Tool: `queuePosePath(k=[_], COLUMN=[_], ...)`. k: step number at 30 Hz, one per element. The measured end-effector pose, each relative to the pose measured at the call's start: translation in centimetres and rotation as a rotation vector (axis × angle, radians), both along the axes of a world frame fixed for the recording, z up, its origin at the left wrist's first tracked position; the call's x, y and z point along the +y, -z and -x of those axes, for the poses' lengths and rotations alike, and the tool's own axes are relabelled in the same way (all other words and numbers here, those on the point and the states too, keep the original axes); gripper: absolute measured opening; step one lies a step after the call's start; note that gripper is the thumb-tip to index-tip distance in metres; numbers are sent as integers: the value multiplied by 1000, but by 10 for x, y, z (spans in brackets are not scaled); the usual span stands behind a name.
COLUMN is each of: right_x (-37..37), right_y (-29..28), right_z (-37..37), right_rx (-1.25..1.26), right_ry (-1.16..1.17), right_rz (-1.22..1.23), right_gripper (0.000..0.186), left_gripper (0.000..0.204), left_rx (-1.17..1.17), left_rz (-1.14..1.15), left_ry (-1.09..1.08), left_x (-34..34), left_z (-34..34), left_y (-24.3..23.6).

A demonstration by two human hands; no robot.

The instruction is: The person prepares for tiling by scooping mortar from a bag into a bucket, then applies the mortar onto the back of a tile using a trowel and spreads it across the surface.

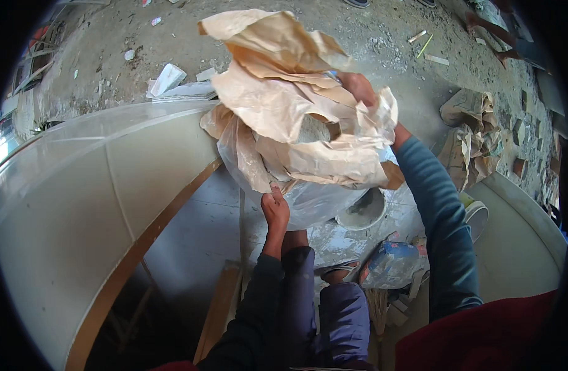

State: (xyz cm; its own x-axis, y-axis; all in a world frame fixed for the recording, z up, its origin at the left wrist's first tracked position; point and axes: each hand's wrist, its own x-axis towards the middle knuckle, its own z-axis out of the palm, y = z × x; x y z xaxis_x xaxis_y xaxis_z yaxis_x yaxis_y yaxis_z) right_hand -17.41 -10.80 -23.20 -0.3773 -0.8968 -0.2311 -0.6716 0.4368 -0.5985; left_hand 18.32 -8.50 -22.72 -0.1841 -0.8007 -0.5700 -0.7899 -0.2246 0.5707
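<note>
A torn, crumpled brown paper sack (308, 157) is held up in front of me, with its open side showing greyish powder or residue inside. Clear plastic sheeting (305, 201) hangs below it. My left hand (276, 210) pinches the sack's near lower edge, thumb on top. At the far right side, my right hand (357, 89) grips the paper; folds hide its fingertips. Beneath the sack, a round grey basin (362, 210) stands on the dusty floor, partly covered by the plastic.
A curved pale panel (67, 204) with a brown edge stands on my left. To the right are crumpled paper sacks (472, 139), a bucket (475, 216) and a blue-and-white bag (392, 263). Broken white pieces (167, 80) lie on the dirt ahead. Another person's arm (497, 34) shows at far right.
</note>
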Motion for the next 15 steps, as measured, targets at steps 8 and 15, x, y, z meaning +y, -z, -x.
queuePosePath(k=[8, 15], right_x=[-82, 31], right_y=[148, 161], right_z=[-100, -69], right_rx=[-11, 86], right_ry=[183, 620], right_rz=[-74, 76], right_gripper=[22, 35], left_gripper=[41, 53], left_rx=[-80, -273], left_rz=[149, -386], left_ry=[93, -292], left_x=[-42, -30], left_z=[-44, -4], left_y=[177, 114])
